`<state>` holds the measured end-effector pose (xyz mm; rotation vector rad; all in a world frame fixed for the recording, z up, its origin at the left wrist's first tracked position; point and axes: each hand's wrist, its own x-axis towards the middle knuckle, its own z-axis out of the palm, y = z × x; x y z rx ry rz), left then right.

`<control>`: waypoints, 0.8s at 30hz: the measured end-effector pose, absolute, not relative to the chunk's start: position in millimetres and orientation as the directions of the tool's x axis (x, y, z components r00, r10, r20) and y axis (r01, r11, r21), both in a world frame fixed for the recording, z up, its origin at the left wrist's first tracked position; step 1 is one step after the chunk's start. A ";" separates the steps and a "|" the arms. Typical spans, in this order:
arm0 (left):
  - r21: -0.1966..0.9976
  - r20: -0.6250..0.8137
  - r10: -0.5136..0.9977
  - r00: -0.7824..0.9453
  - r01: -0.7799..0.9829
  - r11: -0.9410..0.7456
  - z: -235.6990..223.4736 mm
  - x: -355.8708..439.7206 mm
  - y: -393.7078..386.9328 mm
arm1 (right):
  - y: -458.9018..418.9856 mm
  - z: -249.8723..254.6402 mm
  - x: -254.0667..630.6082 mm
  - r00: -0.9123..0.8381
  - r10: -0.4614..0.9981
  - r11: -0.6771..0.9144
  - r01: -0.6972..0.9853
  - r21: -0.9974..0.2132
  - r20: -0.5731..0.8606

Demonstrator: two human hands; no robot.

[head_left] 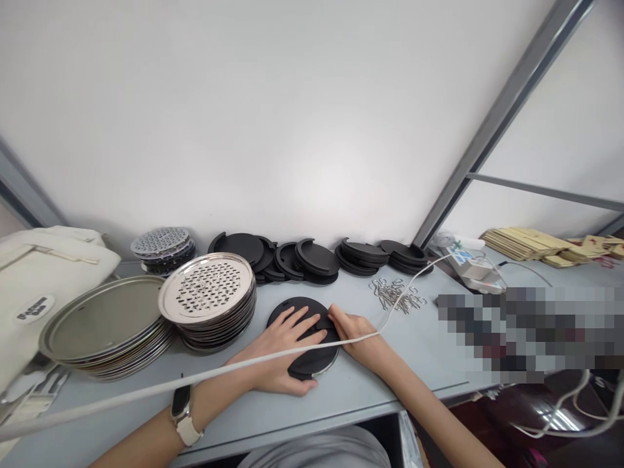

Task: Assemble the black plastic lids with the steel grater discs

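A round black disc [314,359] lies on the grey table in front of me. A thin, shiny rim shows at its lower right edge. My left hand [287,348] rests flat across its left side, fingers spread and thumb stretched toward me. At the upper right edge of the disc, the fingers of my right hand [355,331] are bent and pressed together on it; their tips are partly hidden. A white cable [244,364] crosses the view in front of my left hand.
Left are stacked perforated metal grater plates [209,286] and larger round metal plates [107,318]. Black discs and crescent-shaped pieces [316,259] line the wall. Bent wire clips [397,296] lie right of my hands, beyond them a small box [475,268] and wooden pieces [526,244].
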<state>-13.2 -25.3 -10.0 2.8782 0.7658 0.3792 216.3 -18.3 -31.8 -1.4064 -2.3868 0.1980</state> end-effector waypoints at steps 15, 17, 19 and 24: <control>0.182 0.177 0.512 0.840 0.484 -0.856 -8.3 -12.3 -25.6 | -20.5 -30.6 216.1 -0.417 0.882 0.469 0.812 -0.346 0.218; 0.177 0.173 0.515 0.840 0.487 -0.855 -7.9 -11.7 -25.6 | -20.8 -29.5 215.4 -0.396 0.890 0.455 0.797 -0.397 0.226; 0.174 0.171 0.517 0.839 0.491 -0.853 -8.0 -11.2 -25.5 | -21.2 -29.0 215.2 -0.339 0.904 0.427 0.769 -0.477 0.262; 0.177 0.194 0.505 0.841 0.477 -0.861 -9.5 -11.3 -24.5 | -20.2 -29.3 216.2 -0.190 0.924 0.367 0.691 -0.623 0.333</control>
